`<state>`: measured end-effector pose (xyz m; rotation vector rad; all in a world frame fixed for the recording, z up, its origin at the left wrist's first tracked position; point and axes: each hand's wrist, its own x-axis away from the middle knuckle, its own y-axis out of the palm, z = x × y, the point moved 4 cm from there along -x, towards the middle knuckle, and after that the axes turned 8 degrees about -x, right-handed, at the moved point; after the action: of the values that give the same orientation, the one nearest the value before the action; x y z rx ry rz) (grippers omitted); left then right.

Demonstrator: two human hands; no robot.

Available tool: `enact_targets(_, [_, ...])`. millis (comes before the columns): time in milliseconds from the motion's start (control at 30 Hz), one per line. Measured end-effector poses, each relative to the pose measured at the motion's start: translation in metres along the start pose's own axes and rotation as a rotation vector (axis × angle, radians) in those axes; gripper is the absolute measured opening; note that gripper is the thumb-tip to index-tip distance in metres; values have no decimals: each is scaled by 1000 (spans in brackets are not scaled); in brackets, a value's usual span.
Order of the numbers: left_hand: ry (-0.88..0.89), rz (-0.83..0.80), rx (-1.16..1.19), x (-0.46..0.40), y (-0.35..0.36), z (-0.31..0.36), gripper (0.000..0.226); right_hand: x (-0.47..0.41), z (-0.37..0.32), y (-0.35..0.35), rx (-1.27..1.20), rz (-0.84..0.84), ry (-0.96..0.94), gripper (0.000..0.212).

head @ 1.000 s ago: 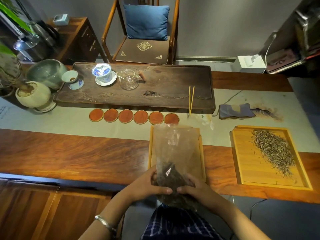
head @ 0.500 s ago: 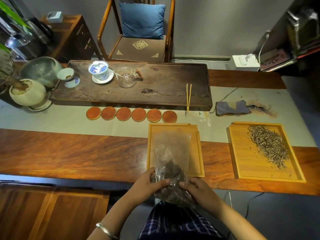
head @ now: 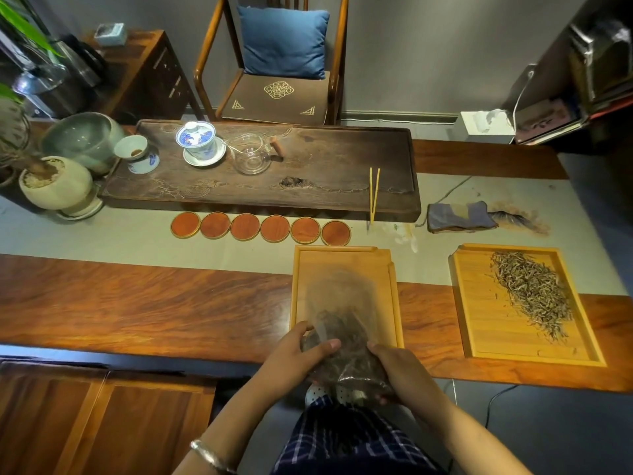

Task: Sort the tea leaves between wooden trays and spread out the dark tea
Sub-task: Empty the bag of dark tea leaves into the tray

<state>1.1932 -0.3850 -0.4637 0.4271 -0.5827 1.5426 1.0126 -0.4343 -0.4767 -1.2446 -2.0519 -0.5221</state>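
A clear plastic bag of dark tea is tipped forward, its open mouth lying over the light wooden tray in front of me. My left hand grips the bag's left side and my right hand grips its bottom right. The dark leaves sit bunched at the bag's lower end between my hands. A second wooden tray at the right holds a spread of pale green tea leaves.
A row of round orange coasters lies beyond the near tray. Behind them a dark tea board carries a gaiwan, a glass pitcher and yellow tweezers. A folded cloth lies right; a pot left.
The bag has been lowered from upright to lying flatter over the near tray. Both hands keep their grip and have shifted slightly forward.
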Motion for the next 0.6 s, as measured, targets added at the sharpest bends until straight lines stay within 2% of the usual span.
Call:
enact_targets(100, [53, 45, -16, -1, -2, 6, 41, 1, -5, -4, 55, -8, -20, 53])
enact_targets(200, [85, 71, 2, -3, -3, 13, 44, 2, -11, -7, 76, -34, -21, 57])
enact_targets(267, [104, 93, 12, -4, -5, 16, 36, 2, -14, -10, 104, -38, -25, 58])
enact_targets(367, [121, 115, 54, -6, -9, 20, 31, 3, -18, -15, 81, -50, -39, 50])
enact_targets(500, [131, 83, 38, -6, -13, 25, 47, 3, -26, -17, -19, -67, -111, 34])
enact_targets(600, [138, 78, -15, -6, -18, 28, 48, 2, -31, -19, -51, -50, -193, 28])
